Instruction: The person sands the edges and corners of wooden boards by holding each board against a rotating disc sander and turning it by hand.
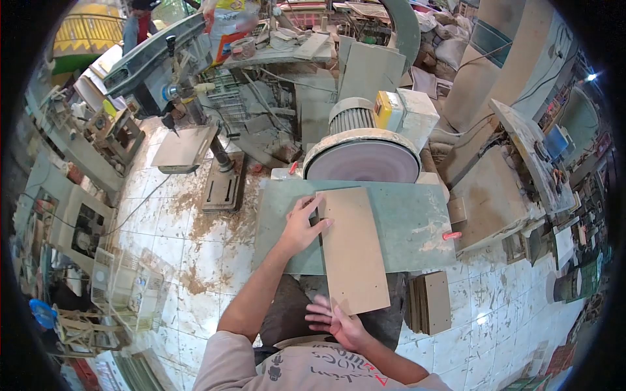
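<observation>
A flat tan wooden board (353, 247) lies lengthwise across the green worktable (411, 215) of a disc sander, its near end overhanging the table's front edge. My left hand (304, 225) grips the board's left edge near the far end, thumb on the top face. At the near end, my right hand (343, 326) has its fingers spread to the left, with the thumb side against the board's corner. Just beyond the board's far end is the round sanding disc (365, 161), its face smeared as if spinning. A stack of similar boards (430, 303) stands right of my legs.
A drill press with a square table (186, 148) stands to the left. The sander's motor (352, 116) sits behind the disc. Red clamp handles (451, 235) stick out at the worktable's right. Plastic crates (130, 287) are on the dusty tiled floor. Another person (138, 26) is far back left.
</observation>
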{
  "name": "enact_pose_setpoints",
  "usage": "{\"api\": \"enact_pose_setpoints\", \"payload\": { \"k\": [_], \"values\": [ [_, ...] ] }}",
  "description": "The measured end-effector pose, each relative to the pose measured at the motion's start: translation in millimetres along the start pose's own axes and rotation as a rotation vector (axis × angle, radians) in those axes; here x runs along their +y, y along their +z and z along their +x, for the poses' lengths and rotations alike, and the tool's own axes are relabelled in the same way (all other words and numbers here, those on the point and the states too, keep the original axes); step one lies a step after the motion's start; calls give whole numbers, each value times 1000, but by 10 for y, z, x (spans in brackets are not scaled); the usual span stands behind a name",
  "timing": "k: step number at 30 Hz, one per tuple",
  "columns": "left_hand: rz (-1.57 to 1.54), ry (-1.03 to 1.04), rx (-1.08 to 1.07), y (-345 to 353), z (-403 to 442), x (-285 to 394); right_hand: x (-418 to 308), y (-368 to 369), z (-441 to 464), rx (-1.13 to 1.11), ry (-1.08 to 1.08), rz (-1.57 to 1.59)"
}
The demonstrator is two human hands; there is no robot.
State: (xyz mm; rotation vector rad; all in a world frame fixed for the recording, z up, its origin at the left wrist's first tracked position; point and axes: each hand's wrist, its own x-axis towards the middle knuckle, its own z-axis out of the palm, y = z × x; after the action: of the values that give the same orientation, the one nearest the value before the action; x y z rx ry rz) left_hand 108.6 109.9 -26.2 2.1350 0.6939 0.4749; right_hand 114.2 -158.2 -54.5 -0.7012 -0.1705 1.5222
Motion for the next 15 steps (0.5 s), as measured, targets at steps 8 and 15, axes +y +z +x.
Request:
{"api": "enact_pose_setpoints", "payload": {
  "k": [8,15],
  "values": [
    [-62,31,29,44,9,-94,-1167,255,-726,-100,-220,-1148],
    [56,64,47,53,-6,-117,-917,-209,-340,333,-348,-2074]
  ]
}}
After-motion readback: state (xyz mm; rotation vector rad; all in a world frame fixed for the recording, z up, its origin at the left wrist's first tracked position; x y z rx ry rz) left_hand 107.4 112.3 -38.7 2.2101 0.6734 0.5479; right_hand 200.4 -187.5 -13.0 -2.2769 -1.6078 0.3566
